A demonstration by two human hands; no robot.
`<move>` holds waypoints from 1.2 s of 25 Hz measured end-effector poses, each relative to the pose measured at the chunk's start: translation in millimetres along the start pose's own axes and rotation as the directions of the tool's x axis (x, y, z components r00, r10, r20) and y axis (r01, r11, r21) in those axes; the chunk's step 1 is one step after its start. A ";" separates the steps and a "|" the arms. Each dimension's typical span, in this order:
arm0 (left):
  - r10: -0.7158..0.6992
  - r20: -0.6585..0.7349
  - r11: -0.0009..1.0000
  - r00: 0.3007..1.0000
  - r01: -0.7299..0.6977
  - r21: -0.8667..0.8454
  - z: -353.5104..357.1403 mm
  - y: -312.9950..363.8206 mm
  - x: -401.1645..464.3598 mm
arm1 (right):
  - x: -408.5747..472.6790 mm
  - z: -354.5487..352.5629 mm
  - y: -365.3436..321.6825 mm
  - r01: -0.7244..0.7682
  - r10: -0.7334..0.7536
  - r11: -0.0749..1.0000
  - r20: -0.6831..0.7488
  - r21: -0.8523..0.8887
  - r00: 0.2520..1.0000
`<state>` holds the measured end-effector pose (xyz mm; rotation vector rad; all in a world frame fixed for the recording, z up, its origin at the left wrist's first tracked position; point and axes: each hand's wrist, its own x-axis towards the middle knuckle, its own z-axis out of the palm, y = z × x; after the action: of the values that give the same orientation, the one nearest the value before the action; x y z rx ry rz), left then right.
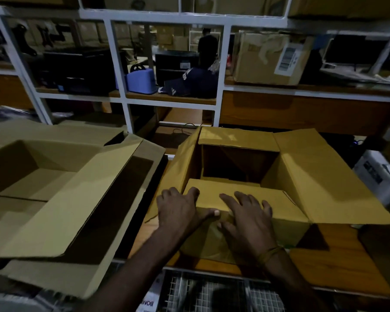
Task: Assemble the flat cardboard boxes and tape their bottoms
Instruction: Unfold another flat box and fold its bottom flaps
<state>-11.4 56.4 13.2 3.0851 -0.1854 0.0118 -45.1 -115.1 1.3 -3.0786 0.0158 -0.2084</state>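
Note:
A yellow-brown cardboard box stands opened up on the wooden table, its inside dark and its far, left and right flaps spread outward. The near flap is folded inward over the opening. My left hand presses on that flap's left end, fingers over its edge and thumb along the box's near wall. My right hand lies flat on the same flap with fingers spread. No tape is in sight.
A second assembled box sits open at the left with flaps spread. A white shelf frame stands behind, holding a labelled carton, a blue container and dark equipment. A wire grid lies below the table edge.

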 end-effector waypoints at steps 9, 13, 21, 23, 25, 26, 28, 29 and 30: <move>0.121 0.091 0.950 0.988 -0.089 -0.298 9.5 -19.0 13.5 | 0.9 -4.3 -8.6 -0.082 0.080 0.996 0.071 0.024 0.994; 0.329 0.088 0.929 0.940 -0.305 -0.211 -0.8 -18.1 29.4 | 13.2 -10.7 5.5 -0.114 0.095 0.955 0.083 0.272 0.992; 0.386 0.312 0.920 0.868 -0.336 -0.203 -37.7 14.4 81.9 | 64.0 -44.6 40.6 -0.121 0.044 0.975 0.372 0.186 0.927; 0.362 0.378 0.930 0.852 -0.302 -0.209 -45.5 23.7 95.6 | 78.4 -50.8 51.0 -0.095 0.011 0.980 0.434 0.172 0.901; 0.323 0.467 0.944 0.823 -0.244 -0.224 -44.8 29.0 113.5 | 91.7 -53.4 64.9 -0.089 0.013 0.986 0.467 0.142 0.884; 0.300 0.516 0.951 0.802 -0.209 -0.229 -42.6 30.6 123.4 | 98.5 -53.1 72.9 -0.093 0.019 0.986 0.466 0.138 0.885; 0.260 0.595 0.962 0.760 -0.147 -0.232 -42.5 33.9 135.6 | 109.5 -50.1 84.7 -0.108 0.033 0.985 0.470 0.133 0.882; 0.248 0.613 0.966 0.750 -0.143 -0.216 -43.8 37.0 138.8 | 114.1 -47.3 88.5 -0.110 0.038 0.986 0.482 0.123 0.876; 0.245 0.610 0.969 0.754 -0.163 -0.188 -45.8 41.2 140.1 | 117.3 -45.5 90.3 -0.107 0.044 0.989 0.495 0.100 0.868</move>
<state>122.5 1.2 62.5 2.7937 -0.5243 -0.9969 64.4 -209.4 57.0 -2.9001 0.0969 0.5611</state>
